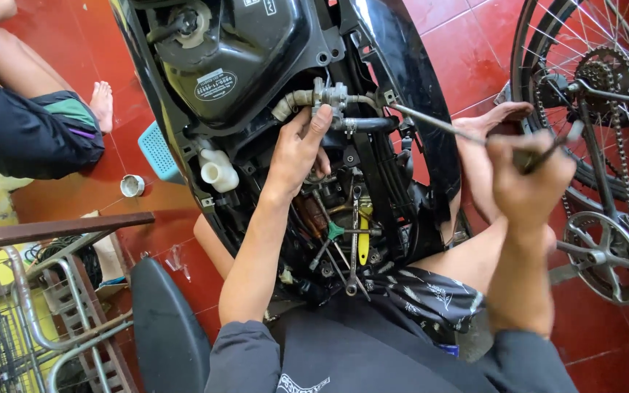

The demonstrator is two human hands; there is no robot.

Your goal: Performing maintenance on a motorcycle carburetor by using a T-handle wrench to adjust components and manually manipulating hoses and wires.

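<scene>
Gripping firmly, our right hand [529, 164] is closed in a fist around the handle of a long, thin steel-shafted tool [438, 124], and our left hand [300, 149] pinches a small grey metal valve-like fitting [329, 98], thumb and fingers wrapped about its body. That fitting sits near the upper middle of the opened black plastic scooter body [402, 65], just below the dark fuel tank with its white oval sticker [216, 84].

What matters most is how the tool lies: its shaft runs from our right fist up and leftward, nearly level, with the tip ending just beside the fitting, at the black rubber hose [369, 124] that joins it on the right. A beige ribbed hose [289, 102] leaves the fitting on the left. Our left hand is much the nearer, already touching the fitting; the right stays well apart and reaches it only through the shaft.

Below our left wrist, several hand tools, one with a green handle [335, 231] and one yellow [363, 244], rest inside the frame. A white plastic bottle cap [216, 173] stands to the left. Farther out, a bicycle rear wheel with chain and sprocket [606, 80] stands at right, and another person's bare leg [30, 69] rests on the red tiled floor [467, 51].
</scene>
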